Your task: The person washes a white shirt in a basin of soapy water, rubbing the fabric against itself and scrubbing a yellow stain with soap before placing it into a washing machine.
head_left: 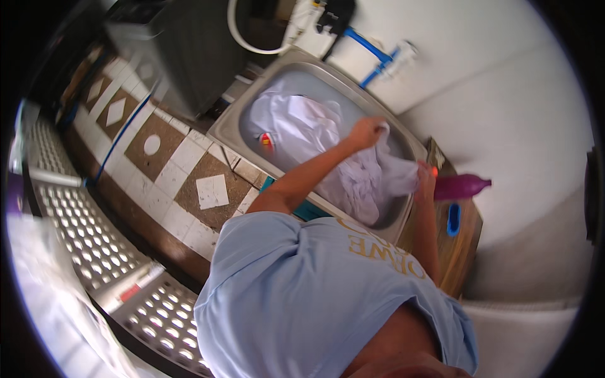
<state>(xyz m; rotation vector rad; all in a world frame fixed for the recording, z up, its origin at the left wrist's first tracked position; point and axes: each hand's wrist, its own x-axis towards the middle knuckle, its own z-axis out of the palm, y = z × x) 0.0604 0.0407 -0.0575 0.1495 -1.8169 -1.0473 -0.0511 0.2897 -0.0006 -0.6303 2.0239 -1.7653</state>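
A white wet cloth (396, 171) is drawn up between my two hands over a metal sink basin (228, 129) of cloudy water. My left hand (367, 132) is closed on one part of it, above the middle of the basin. At the basin's right rim, my right hand (426, 179) grips the other end; its fingers are partly hidden. More white fabric (296, 123) is heaped in the water below. A small red and yellow print or label (266, 142) shows at the left of the heap.
Right of the basin, a purple bottle (463, 186) and a blue brush (454, 218) are on a wooden board (463, 258). Blue piping (372, 50) runs along the far wall. A dark appliance (183, 57) stands at the far left, over a tiled floor (170, 170). Perforated panels (88, 236) line the left.
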